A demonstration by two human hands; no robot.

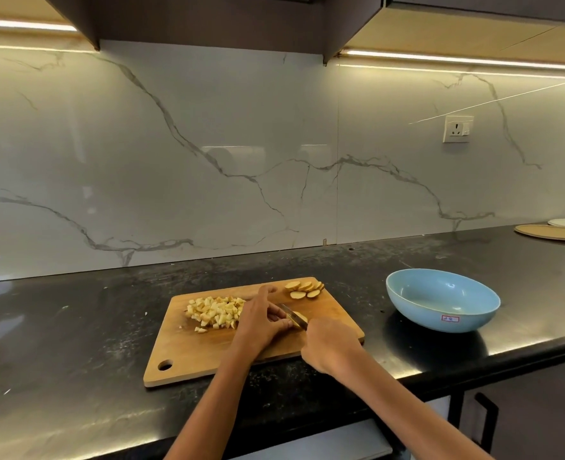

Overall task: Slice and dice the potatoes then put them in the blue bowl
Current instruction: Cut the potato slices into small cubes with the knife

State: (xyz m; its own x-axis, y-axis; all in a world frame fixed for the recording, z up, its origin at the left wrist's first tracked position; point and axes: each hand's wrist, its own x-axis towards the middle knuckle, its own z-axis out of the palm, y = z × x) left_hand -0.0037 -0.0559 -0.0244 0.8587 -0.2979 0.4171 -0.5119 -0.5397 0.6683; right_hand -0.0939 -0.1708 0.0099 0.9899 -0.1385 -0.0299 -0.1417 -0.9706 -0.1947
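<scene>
On cutting board (pixel 208 353), knife (pixel 293 315) over potato (pixel 300 316)

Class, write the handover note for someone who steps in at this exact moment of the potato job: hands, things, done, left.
Left hand holds a potato piece on the cutting board. Right hand grips the knife, blade on that piece.
Done: diced pile on the board's left.
Left: dice this piece and the slices at the far edge, then move everything into the blue bowl, still empty, right of the board.
</scene>
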